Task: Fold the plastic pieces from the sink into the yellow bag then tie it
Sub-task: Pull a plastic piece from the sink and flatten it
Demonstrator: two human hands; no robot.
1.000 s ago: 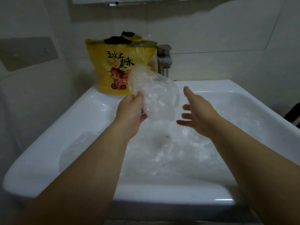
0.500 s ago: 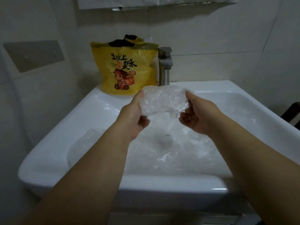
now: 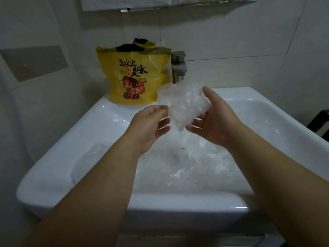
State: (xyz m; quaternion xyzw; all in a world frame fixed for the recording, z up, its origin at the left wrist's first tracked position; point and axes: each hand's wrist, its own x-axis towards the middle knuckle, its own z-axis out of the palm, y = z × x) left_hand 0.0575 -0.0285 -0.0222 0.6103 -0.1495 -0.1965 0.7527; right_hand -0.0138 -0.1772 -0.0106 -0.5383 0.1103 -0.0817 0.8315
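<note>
A crumpled clear plastic piece (image 3: 185, 104) is held above the white sink (image 3: 110, 122). My right hand (image 3: 215, 120) cups it from the right and below, thumb on its top edge. My left hand (image 3: 151, 123) pinches its left edge with thumb and fingers. The yellow bag (image 3: 133, 77) with a cartoon print stands upright on the sink's back left ledge, its top open with dark handles showing. More clear plastic pieces (image 3: 195, 168) lie in the basin, another (image 3: 92, 154) at the basin's left side.
A metal tap (image 3: 179, 67) rises behind the held plastic, right of the bag. Tiled walls close in behind and on the left. A dark object (image 3: 320, 123) shows at the right edge, beyond the sink.
The plastic went from my left hand alone to both hands. It is now bunched smaller and lifted slightly right, toward the tap. My right hand has closed in under it.
</note>
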